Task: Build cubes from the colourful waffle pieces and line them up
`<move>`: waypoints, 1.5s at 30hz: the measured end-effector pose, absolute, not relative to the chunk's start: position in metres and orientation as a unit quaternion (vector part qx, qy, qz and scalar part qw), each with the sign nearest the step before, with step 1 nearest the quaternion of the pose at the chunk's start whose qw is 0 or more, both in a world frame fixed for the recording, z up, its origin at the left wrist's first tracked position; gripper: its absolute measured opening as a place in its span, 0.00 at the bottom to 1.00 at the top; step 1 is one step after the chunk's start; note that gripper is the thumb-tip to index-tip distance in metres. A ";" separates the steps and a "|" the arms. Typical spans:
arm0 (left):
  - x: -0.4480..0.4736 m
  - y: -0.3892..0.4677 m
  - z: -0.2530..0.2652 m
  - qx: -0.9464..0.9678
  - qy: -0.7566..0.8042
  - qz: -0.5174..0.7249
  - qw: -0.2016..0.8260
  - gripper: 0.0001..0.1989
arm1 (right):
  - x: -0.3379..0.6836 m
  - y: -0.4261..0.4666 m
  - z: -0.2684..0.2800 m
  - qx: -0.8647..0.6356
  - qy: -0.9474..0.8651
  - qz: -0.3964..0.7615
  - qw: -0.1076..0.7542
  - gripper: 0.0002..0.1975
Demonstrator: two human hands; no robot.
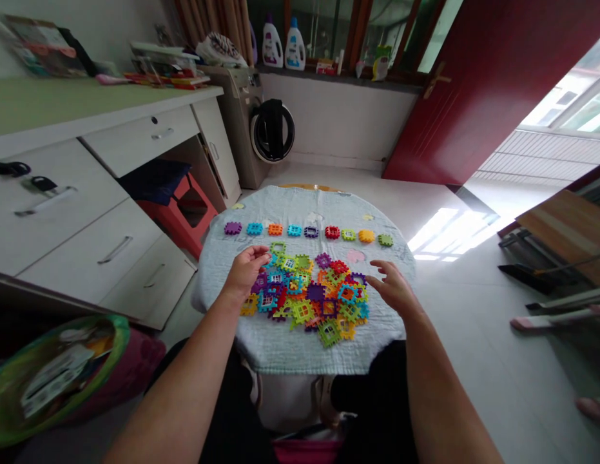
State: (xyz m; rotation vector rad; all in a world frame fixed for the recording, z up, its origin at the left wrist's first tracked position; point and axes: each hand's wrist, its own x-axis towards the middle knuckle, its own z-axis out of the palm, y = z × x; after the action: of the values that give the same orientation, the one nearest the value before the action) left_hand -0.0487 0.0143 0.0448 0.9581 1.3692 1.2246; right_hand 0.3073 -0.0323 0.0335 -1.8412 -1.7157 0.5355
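Observation:
On the cloth-covered round table, a heap of colourful plastic interlocking building blocks (pixel 315 292) lies between my hands. Many are square with notched edges, some with window grids. My left hand (pixel 245 272) is at the heap's upper left, thumb and fingers pinched together. A bit of blue shows at its fingertips; whether that piece is held or lies in the heap is unclear. Off the heap's right side, my right hand (pixel 392 287) has its fingers apart with nothing in them. Beyond the heap runs a spaced row of single blocks, from a purple block (pixel 232 228) to a green block (pixel 385 240).
The table (pixel 300 361) has a pale cloth. To the left are a white drawer desk (pixel 149 277), a red stool (pixel 196 212) and a filled bin (pixel 120 361). A washing machine (pixel 241 122) with its door open and a red door (pixel 454 96) stand behind.

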 end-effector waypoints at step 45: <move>-0.019 0.007 0.037 0.459 0.565 0.489 0.481 0.16 | 0.241 0.008 -0.001 -0.694 -0.705 0.130 0.070 0.27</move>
State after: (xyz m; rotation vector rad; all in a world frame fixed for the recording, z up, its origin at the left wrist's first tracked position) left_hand -0.0190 0.0073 0.0368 1.1181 1.3771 1.1931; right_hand 0.2414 0.0081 -0.0009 -2.0875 -2.1218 0.3911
